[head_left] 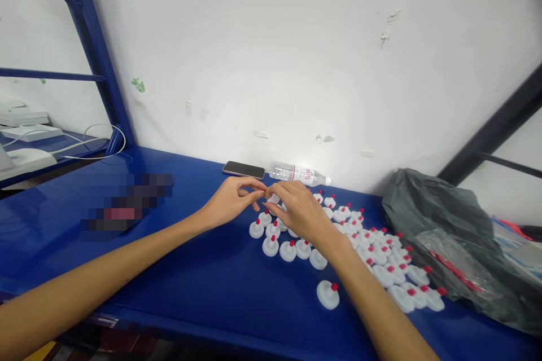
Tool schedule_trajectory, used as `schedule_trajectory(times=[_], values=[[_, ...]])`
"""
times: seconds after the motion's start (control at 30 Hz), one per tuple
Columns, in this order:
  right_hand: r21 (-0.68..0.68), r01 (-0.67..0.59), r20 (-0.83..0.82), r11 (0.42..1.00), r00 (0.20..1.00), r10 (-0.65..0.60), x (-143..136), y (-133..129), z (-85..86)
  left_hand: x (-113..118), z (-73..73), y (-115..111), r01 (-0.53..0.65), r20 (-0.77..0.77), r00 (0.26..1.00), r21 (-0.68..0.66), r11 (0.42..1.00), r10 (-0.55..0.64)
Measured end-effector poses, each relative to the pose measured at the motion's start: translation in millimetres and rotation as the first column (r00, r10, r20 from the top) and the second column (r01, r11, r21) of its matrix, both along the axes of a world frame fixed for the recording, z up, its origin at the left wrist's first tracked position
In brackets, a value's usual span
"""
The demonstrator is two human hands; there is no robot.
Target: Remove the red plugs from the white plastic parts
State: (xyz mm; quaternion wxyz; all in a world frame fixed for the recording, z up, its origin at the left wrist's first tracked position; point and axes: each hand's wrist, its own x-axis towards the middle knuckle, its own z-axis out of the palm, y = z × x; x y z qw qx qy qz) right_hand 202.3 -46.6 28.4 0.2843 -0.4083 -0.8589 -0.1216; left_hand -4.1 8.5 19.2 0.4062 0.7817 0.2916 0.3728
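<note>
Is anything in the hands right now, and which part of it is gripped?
Cannot be told: the left hand and right hand have their fingertips close together near the red-tipped white pieces, hiding any small item.

Before me runs a flat bench with a smooth blue top point(203, 282). Dozens of round white plastic pieces with red tips point(383, 275) lie spread over its middle and right, many touching, one apart toward my edge. Along the back I see a dark-screened flat phone point(244, 170) beside a clear plastic bottle with a white cap point(298, 174), lying on its side. A crumpled dark grey plastic bag point(440, 214) rests on my right; a dark, pixelated object point(127, 206) lies on my left.
</note>
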Motion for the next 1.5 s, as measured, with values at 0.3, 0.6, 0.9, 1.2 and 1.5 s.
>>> schedule_trajectory(times=[0.3, 0.6, 0.9, 1.2, 1.5], values=[[0.049, -0.083, -0.195, 0.995, 0.977, 0.091, -1, -2, 0.8, 0, -1.2, 5, -0.044, 0.011, 0.999, 0.018, 0.999, 0.043], [-0.002, -0.101, -0.362, 0.995, 0.928, 0.094, -10, -1, -4.2, 0, -4.4, 5, 0.014, -0.022, 1.000, 0.090, 0.996, -0.012], [-0.215, 0.103, -0.247, 0.971, 0.956, -0.156, -4, 1, -4.7, -2, -3.5, 1, -0.033, -0.173, 0.979, 0.372, 0.928, 0.104], [-0.200, 0.056, -0.215, 0.978, 0.971, -0.100, -3, -4, -1.0, -12, -9.5, 11, 0.141, -0.422, 0.877, 0.686, 0.714, 0.231], [-0.229, -0.063, -0.289, 0.971, 0.957, -0.006, 4, -4, 2.6, -11, -8.9, 6, 0.134, -0.367, 0.916, 0.657, 0.742, 0.160]])
